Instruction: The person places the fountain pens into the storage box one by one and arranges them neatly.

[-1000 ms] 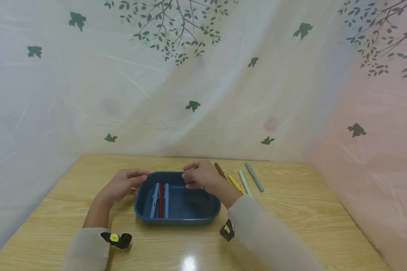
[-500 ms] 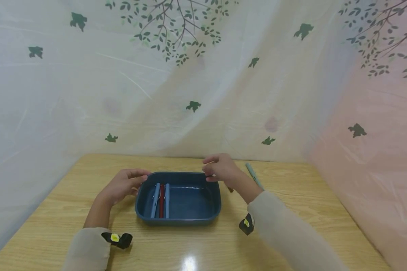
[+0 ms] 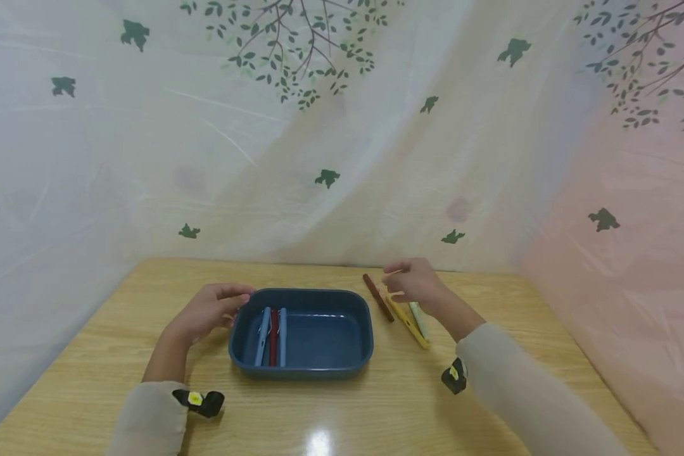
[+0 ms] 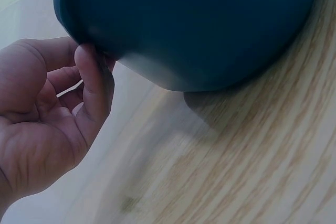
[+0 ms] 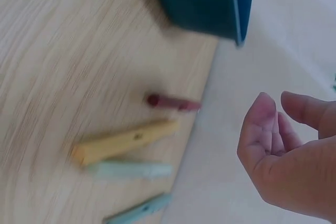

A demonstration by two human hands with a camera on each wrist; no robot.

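Observation:
My left hand (image 3: pixel 208 310) holds the back left corner of a dark blue plastic box (image 3: pixel 330 372). In the left wrist view its thumb (image 4: pixel 92 80) lies at the box's outer wall; the forefinger's tip is hidden behind it. Inside the box, on the left, lie a red pen (image 3: pixel 273 339) between two blue pens, one of them the right-hand blue pen (image 3: pixel 282 339). My right hand (image 3: pixel 416 282) hovers over loose pens right of the box, fingers loosely bent and holding nothing. Beneath and beside it lie a brown-red pen (image 3: pixel 378 297), a yellow pen (image 3: pixel 413 328) and a pale green pen (image 3: pixel 418 322).
A grey-green pen (image 5: pixel 139 211) shows in the right wrist view beyond the pale green one; the right hand and arm hide it from the head camera. The wooden table (image 3: pixel 319 411) ends at a leaf-printed curtain (image 3: pixel 262 190) behind it.
My right hand has moved right, from over the box's back edge to above the loose pens. The left hand has stayed at the box corner, and the pens inside lie as before.

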